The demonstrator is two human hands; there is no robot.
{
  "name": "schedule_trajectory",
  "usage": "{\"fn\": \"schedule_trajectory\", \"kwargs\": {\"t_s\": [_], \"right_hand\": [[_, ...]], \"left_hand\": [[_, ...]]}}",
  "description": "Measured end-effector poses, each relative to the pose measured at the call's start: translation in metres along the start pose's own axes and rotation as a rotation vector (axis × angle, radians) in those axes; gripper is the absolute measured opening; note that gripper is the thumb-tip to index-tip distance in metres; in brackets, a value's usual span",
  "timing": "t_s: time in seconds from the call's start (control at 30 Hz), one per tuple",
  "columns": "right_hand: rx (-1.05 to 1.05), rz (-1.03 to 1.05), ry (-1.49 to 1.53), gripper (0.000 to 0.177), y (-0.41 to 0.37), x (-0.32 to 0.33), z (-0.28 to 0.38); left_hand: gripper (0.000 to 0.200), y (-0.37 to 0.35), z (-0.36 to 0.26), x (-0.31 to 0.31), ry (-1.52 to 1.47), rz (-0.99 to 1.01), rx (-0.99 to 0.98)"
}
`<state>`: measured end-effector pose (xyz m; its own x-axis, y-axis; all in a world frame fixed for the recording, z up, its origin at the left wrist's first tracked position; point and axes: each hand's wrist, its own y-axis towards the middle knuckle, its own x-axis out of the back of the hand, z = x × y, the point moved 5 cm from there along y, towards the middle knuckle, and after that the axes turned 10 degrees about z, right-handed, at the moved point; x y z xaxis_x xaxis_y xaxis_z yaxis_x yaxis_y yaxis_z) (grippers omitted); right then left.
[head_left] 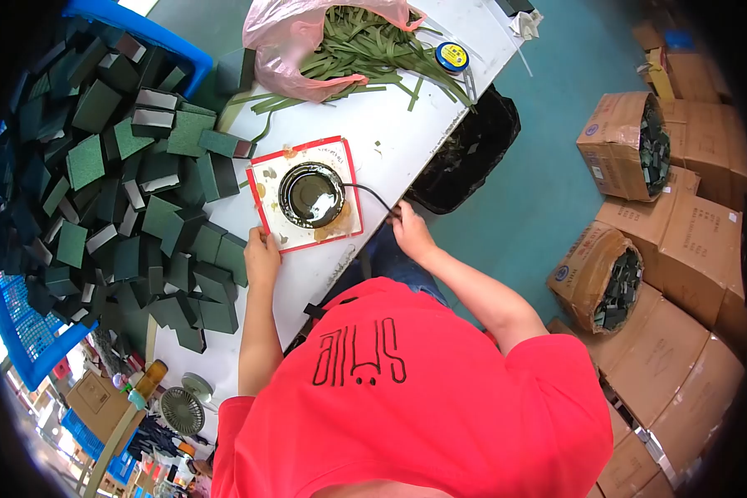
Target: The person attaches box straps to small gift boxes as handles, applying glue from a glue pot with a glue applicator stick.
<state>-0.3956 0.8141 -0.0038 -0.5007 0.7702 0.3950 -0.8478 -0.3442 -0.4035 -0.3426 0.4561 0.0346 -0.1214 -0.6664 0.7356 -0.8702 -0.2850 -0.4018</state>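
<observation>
A black round pan [310, 195] holding dark glossy liquid sits on a stained white board [266, 178] edged in red. From the pan's right side a thin black cord-like piece [368, 192] curves toward me. My right hand [412, 232] is closed around its end, near the table's front edge. At the board's near left corner is my left hand [262, 256], its fingers together and seeming to grip the board's edge. Dark green boxes [222, 278] lie close to the left of that hand.
A blue crate [37, 353] and many dark green boxes [87, 162] fill the left. Green strips [361, 41] spill from a pink bag [278, 41] beside a yellow-blue round tin [452, 56]. A black bin [473, 149] and cardboard cartons [618, 133] stand at the right.
</observation>
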Motion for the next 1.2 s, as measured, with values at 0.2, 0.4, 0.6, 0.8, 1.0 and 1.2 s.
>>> {"fn": "schedule_trajectory", "kwargs": {"t_s": [0.2,0.4,0.6,0.8,1.0,1.2], "right_hand": [[-0.034,-0.106,-0.143,0.037,-0.007,0.003,-0.003],[0.315,-0.456,-0.286,0.036,0.083,0.124,0.08],[0.257,-0.428,-0.448,0.079,0.248,0.143,0.142],[-0.108,-0.231,-0.443,0.086,0.284,0.093,0.2],[0.002,-0.222,-0.631,0.041,0.302,0.067,0.21],[0.417,-0.217,-0.461,0.022,0.322,0.086,0.181]], "left_hand": [[0.021,-0.009,-0.017,0.016,-0.013,0.099,0.184],[0.024,-0.015,-0.026,0.028,-0.043,0.119,0.184],[0.03,0.012,-0.089,0.111,0.089,-0.171,-0.082],[0.061,0.17,-0.179,0.081,-0.414,0.107,-0.014],[0.07,0.251,-0.209,0.015,-0.718,0.2,-0.044],[0.057,0.298,-0.144,0.068,-0.219,-0.134,-0.081]]}}
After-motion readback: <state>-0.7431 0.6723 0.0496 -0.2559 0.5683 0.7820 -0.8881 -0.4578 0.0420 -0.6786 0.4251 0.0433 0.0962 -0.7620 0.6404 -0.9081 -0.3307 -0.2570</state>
